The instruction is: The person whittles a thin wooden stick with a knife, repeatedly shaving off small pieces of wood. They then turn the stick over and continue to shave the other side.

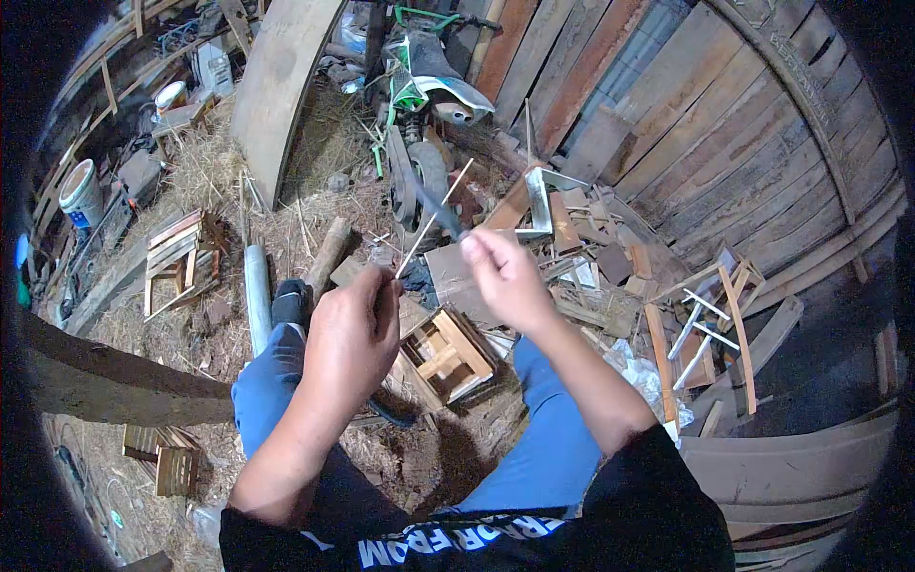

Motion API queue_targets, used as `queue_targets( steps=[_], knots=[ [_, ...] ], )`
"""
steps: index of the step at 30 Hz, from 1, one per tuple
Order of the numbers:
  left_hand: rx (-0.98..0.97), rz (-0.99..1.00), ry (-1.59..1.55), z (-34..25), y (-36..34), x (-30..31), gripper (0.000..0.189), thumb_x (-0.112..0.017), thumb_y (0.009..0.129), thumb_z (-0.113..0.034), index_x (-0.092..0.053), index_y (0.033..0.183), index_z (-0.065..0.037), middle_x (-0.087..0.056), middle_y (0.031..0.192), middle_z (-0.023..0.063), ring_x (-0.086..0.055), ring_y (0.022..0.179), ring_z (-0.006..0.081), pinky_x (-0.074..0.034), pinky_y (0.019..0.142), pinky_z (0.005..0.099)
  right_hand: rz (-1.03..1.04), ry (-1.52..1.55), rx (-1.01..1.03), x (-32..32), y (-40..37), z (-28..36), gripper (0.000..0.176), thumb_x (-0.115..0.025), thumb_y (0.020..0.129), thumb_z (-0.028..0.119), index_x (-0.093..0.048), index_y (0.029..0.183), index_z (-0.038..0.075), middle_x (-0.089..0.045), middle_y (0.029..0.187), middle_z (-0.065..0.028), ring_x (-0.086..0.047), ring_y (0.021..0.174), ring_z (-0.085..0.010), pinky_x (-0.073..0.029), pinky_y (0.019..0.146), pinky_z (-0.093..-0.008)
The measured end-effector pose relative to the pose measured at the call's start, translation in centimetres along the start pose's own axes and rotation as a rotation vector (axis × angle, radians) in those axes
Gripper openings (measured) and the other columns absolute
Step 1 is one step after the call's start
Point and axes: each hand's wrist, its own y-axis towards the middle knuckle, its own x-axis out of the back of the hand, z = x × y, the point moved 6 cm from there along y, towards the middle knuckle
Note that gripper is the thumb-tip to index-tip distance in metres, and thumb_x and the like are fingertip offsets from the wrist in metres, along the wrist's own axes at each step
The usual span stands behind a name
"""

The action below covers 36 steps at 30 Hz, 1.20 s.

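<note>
My left hand (355,329) is closed on the lower end of a thin wooden stick (434,219), which slants up and to the right. In my right hand (508,281) is a knife (441,212), its dark blade slightly blurred and pointing up and left. The blade overlaps the stick in this view, a little above my right fingers. Below the hands, on the ground between my legs, sits a small slatted wooden crate (448,355).
More small crates lie at left (183,262) and lower left (164,459). Wood scraps (591,224) pile up at right before a plank wall (724,114). A green and white motorbike (429,81) stands ahead. A curved board (281,86) and a bucket (80,194) are farther left.
</note>
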Motion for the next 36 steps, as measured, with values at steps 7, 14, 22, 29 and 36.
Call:
queue_targets(
  steps=[7, 14, 22, 29, 36],
  knots=[
    [0.038, 0.022, 0.001, -0.3, -0.3, 0.2, 0.011, -0.064, 0.095, -0.008, -0.069, 0.092, 0.001, -0.063, 0.074, 0.0273, -0.066, 0.069, 0.0450, -0.051, 0.061, 0.0481, 0.004, 0.030, 0.005, 0.4, 1.0, -1.1, 0.022, -0.054, 0.109, 0.020, -0.063, 0.103, 0.001, -0.052, 0.080, 0.0038, -0.049, 0.075, -0.0059, -0.043, 0.070, -0.0245],
    [-0.047, -0.019, 0.012, 0.0, -0.1, 0.2, 0.010, -0.064, 0.095, -0.008, -0.069, 0.092, 0.001, -0.063, 0.076, 0.0282, -0.067, 0.074, 0.0456, -0.053, 0.064, 0.0493, -0.001, 0.061, 0.082, -0.7, 0.4, -0.5, 0.025, -0.055, 0.108, 0.025, -0.063, 0.101, 0.002, -0.048, 0.073, -0.0010, -0.047, 0.069, -0.0082, -0.041, 0.063, -0.0295],
    [-0.030, 0.022, 0.009, -0.2, -0.3, 0.1, 0.009, -0.063, 0.094, -0.007, -0.067, 0.089, 0.001, -0.063, 0.076, 0.0284, -0.066, 0.075, 0.0474, -0.052, 0.065, 0.0512, -0.004, 0.085, 0.026, 0.6, 0.9, -0.7, 0.028, -0.056, 0.108, 0.025, -0.059, 0.095, 0.001, -0.047, 0.072, -0.0029, -0.047, 0.071, -0.0096, -0.043, 0.067, -0.0308],
    [-0.037, -0.001, 0.010, 0.1, -0.1, -0.1, 0.010, -0.064, 0.094, -0.007, -0.066, 0.088, 0.001, -0.062, 0.073, 0.0282, -0.065, 0.072, 0.0475, -0.052, 0.064, 0.0519, 0.012, -0.037, 0.174, -1.9, -0.4, 0.3, 0.028, -0.055, 0.109, 0.026, -0.062, 0.096, 0.001, -0.050, 0.068, -0.0007, -0.047, 0.068, -0.0090, -0.045, 0.064, -0.0312],
    [-0.006, 0.024, 0.042, 0.4, -0.1, -0.2, 0.011, -0.063, 0.094, -0.008, -0.065, 0.088, 0.001, -0.061, 0.073, 0.0288, -0.064, 0.073, 0.0479, -0.051, 0.063, 0.0518, 0.017, -0.063, 0.175, -2.5, -0.9, 0.9, 0.026, -0.060, 0.105, 0.029, -0.066, 0.100, 0.004, -0.061, 0.070, -0.0106, -0.057, 0.066, -0.0150, -0.049, 0.065, -0.0364]
  ],
)
